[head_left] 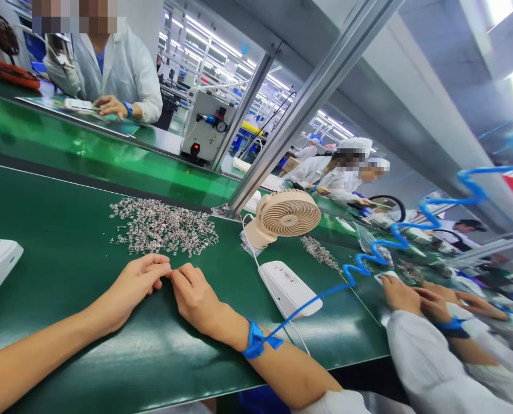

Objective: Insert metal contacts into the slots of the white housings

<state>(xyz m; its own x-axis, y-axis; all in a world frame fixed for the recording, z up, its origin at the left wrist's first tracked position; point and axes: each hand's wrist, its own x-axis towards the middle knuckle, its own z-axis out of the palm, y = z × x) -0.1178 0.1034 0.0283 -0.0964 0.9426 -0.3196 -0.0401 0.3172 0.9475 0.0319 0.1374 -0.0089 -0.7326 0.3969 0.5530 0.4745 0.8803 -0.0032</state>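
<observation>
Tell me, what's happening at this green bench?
A person's left hand and right hand meet fingertip to fingertip on the green mat, just below a pile of small metal parts. Whether they pinch a part is too small to tell. A fan and a white box sit to the right; co-workers work nearby.

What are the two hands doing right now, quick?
Left hand: fingers curled, tips pinched against the right's; anything held is too small to tell.
Right hand: fingers curled, tips meeting the left's; cannot tell what it holds.
</observation>
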